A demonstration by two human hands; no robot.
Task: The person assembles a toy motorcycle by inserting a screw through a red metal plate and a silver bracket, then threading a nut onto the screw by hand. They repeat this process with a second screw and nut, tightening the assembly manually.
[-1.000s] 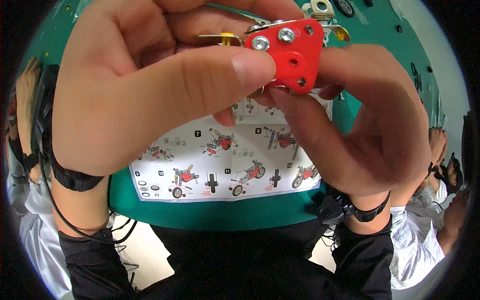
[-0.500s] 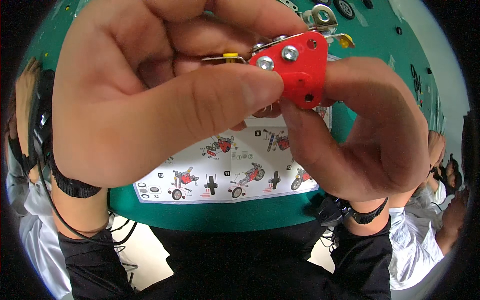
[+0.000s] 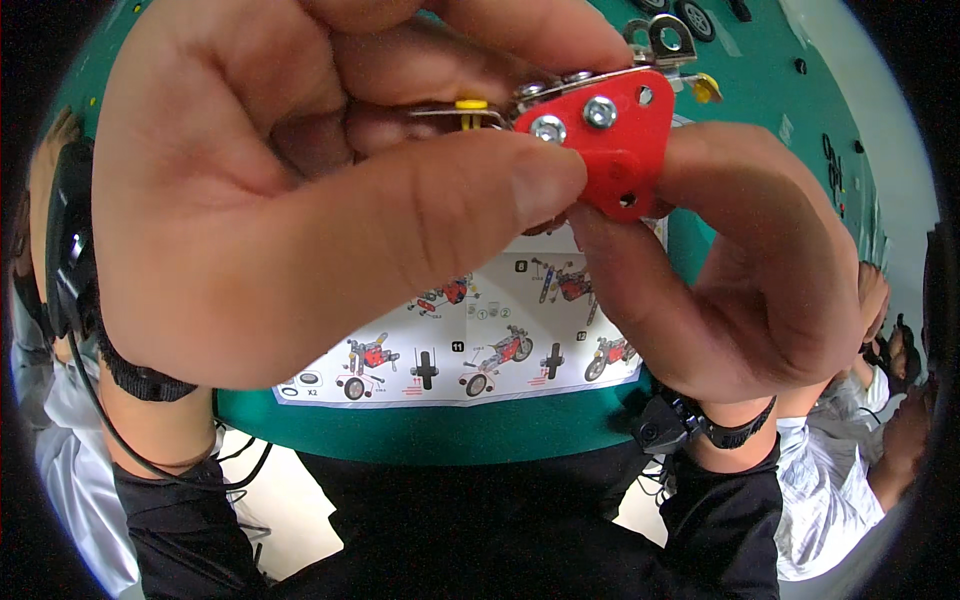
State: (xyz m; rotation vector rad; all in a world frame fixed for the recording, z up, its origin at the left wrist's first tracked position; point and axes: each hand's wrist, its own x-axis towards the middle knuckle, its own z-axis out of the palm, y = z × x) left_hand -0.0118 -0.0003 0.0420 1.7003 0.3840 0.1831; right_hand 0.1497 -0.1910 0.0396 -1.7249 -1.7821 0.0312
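A partly built metal toy model [image 3: 630,155] hangs in the air between my hands, above the green table. It has a red, rounded triangular plate with two silver bolt heads and bare holes. Silver brackets [image 3: 672,40] stick out at its top right, beside a yellow piece [image 3: 706,88]; another yellow piece [image 3: 470,104] sits on a thin metal strip at the left. My left hand [image 3: 270,230] is closed on the model, thumb against the red plate and fingers behind it. Thumb and curled index finger of my right hand [image 3: 740,270] pinch its lower right corner; those fingertips are partly hidden.
A printed instruction sheet [image 3: 460,385] with motorcycle assembly drawings lies on the green table [image 3: 400,435] below my hands. Small wheels [image 3: 695,20] and black parts [image 3: 832,160] are scattered at the far right. Other people sit on both sides. A cable [image 3: 130,450] runs along my left forearm.
The model has shifted slightly to the right and tilted a little. Both hands keep their hold on it, my left hand's thumb moving along with it.
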